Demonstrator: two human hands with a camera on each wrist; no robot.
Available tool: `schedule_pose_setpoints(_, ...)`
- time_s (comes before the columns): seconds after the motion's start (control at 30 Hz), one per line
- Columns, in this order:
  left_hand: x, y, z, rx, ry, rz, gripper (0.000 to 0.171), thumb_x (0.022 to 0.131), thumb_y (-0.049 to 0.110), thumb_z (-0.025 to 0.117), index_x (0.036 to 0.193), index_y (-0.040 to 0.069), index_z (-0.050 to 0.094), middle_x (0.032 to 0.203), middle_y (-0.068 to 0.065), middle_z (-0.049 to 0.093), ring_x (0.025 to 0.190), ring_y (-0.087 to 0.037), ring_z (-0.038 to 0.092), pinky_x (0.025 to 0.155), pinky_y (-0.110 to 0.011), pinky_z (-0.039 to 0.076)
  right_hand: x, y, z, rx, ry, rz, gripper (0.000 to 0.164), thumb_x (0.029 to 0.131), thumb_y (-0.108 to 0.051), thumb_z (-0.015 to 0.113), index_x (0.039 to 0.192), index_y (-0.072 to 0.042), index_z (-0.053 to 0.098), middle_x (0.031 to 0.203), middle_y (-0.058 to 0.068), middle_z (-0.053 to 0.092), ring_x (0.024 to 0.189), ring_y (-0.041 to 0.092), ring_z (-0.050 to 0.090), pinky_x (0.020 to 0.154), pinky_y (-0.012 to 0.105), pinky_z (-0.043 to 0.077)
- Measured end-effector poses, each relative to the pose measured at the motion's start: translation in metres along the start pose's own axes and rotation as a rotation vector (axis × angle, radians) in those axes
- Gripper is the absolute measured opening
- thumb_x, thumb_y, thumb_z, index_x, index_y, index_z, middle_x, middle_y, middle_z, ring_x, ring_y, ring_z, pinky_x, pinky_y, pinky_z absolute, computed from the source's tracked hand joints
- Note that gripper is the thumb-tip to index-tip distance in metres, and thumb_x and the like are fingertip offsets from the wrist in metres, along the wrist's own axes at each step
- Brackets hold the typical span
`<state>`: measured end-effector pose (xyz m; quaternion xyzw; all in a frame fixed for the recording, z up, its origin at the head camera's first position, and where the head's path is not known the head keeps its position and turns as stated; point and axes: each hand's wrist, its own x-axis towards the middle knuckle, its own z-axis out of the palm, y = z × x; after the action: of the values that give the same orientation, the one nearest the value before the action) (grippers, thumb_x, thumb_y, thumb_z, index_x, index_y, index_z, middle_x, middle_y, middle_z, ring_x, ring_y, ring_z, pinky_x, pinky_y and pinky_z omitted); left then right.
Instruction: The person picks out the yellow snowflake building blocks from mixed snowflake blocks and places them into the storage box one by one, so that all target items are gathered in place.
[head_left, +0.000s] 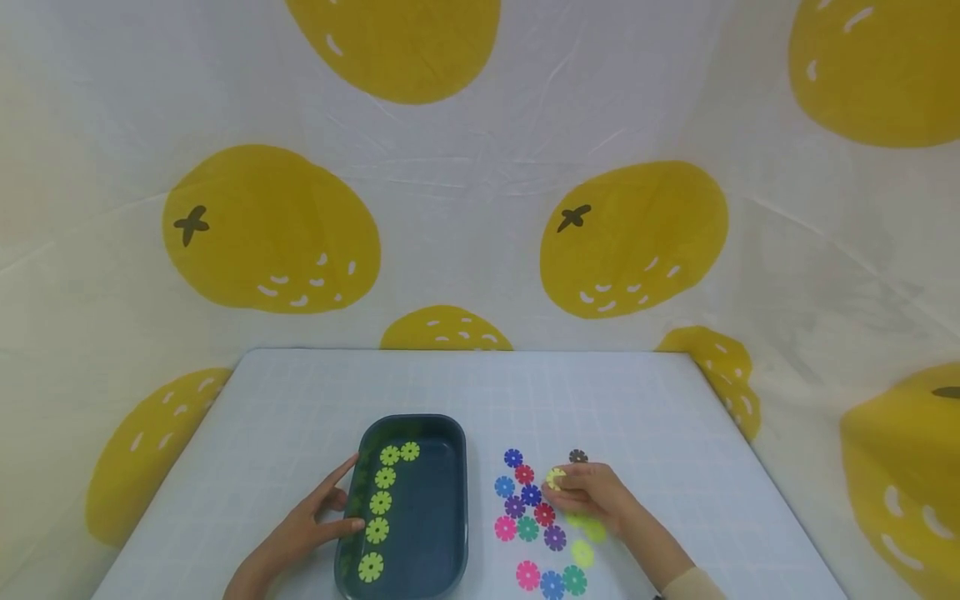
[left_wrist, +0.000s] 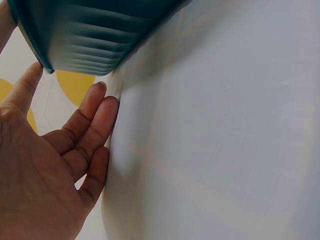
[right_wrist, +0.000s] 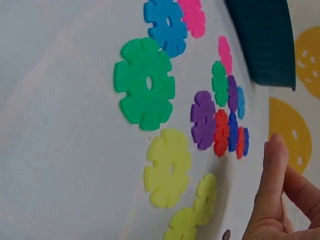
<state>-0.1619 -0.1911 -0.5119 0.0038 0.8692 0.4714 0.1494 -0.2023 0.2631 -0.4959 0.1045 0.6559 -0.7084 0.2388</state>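
Observation:
A dark teal tray (head_left: 431, 521) sits on the table with several yellow-green snowflake discs (head_left: 380, 502) in it, running up its left side and turning at the far end. My left hand (head_left: 309, 518) is at the tray's left side, index fingertip and thumb touching the rim. In the left wrist view the other fingers are loosely bent below the tray wall (left_wrist: 95, 35). Right of the tray, my right hand (head_left: 596, 492) pinches a yellow snowflake disc (head_left: 556, 477) between thumb and fingers, above the loose pieces. That disc is hidden by the fingers (right_wrist: 275, 170) in the right wrist view.
Loose snowflake discs in blue, red, purple, pink and green (head_left: 528, 528) lie between tray and right hand. More yellow ones (head_left: 582, 552) lie under the right forearm, a brown one (head_left: 577, 456) just beyond the hand. A fruit-print cloth (head_left: 480, 250) hangs behind the table (head_left: 600, 392).

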Motion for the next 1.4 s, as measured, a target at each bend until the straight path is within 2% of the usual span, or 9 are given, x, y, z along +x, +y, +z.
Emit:
schedule_pose_setpoints(0.1,0.0,-0.001,0.0,-0.003,0.0,0.005,0.095,0.082,0.035,0.081,0.158,0.032,0.024,0.111,-0.006,0.056,0.104,-0.02,0.048,0.092,-0.045,0.041,-0.001,-0.003,0.002,0.051,-0.046,0.004,0.059,0.094,-0.006,0.064,0.141,0.017,0.037,0.113,0.022,0.07,0.104,0.03,0.071,0.086,0.034,0.055)
schedule_pose_setpoints(0.37,0.0,-0.001,0.001,-0.004,0.002,0.011,0.095,0.082,0.035,0.081,0.158,0.032,0.024,0.112,-0.006,0.056,0.105,-0.02,0.049,0.093,-0.047,0.041,-0.002,-0.008,0.009,0.125,-0.096,0.014,0.058,0.095,-0.005,0.063,0.141,0.017,0.035,0.109,0.018,0.071,0.104,0.027,0.071,0.088,0.033,0.055)
schedule_pose_setpoints(0.87,-0.001,-0.001,0.002,0.009,0.008,-0.012,0.095,0.081,0.037,0.081,0.157,0.033,0.025,0.113,-0.006,0.056,0.106,-0.02,0.049,0.092,-0.047,0.042,0.001,-0.009,0.022,0.145,-0.142,-0.006,0.057,0.096,-0.004,0.059,0.142,0.019,0.033,0.117,0.024,0.067,0.106,0.029,0.07,0.089,0.033,0.054)
schedule_pose_setpoints(1.2,-0.001,0.0,0.002,0.011,0.008,-0.014,0.095,0.081,0.037,0.081,0.157,0.035,0.024,0.112,-0.005,0.056,0.105,-0.02,0.049,0.091,-0.045,0.042,0.004,-0.013,0.039,0.128,-0.146,-0.01,0.051,0.096,-0.007,0.061,0.136,0.017,0.044,0.115,0.022,0.069,0.107,0.029,0.07,0.087,0.031,0.055)
schedule_pose_setpoints(1.4,-0.001,-0.001,0.001,0.015,0.012,-0.016,0.095,0.08,0.038,0.081,0.156,0.036,0.025,0.112,-0.005,0.056,0.104,-0.02,0.049,0.09,-0.045,0.043,0.008,-0.017,0.057,0.164,-0.147,-0.004,0.032,0.095,-0.009,0.064,0.12,0.01,0.06,0.11,0.019,0.071,0.104,0.026,0.071,0.086,0.03,0.055)
